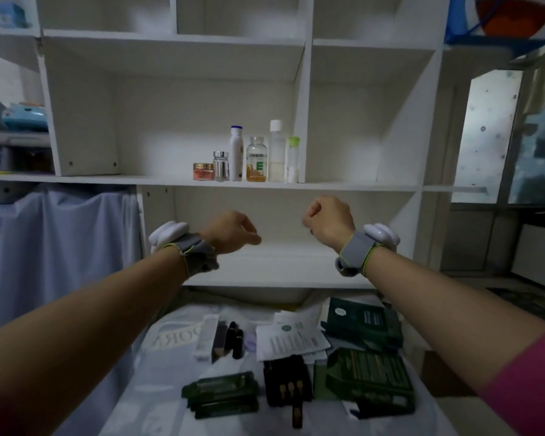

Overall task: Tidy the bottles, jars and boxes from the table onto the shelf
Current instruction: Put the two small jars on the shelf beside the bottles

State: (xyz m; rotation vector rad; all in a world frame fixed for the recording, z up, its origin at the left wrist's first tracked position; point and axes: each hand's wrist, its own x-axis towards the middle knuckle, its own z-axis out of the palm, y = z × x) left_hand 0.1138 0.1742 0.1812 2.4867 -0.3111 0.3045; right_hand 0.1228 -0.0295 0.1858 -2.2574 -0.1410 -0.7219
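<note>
Of the hands, left hand (233, 232) hangs loosely curled, empty; right hand (329, 220) clenched, empty.

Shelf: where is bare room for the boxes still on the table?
The middle board is bare from the left wall to the pink jar; the bay right of the divider is bare too, as is the lower board. Crowded: the row of bottles from the jar to the green-capped tube, packed against the divider.

The shelf (76, 177) is matt white laminate; the small jar (221, 166) at 12 o'clock is glossy chrome, the capsule bottle (256, 158) clear plastic; at 6 o'clock, smooth cloth (158, 388) carries paper leaflets (291, 339) and cardboard boxes (368, 376).
</note>
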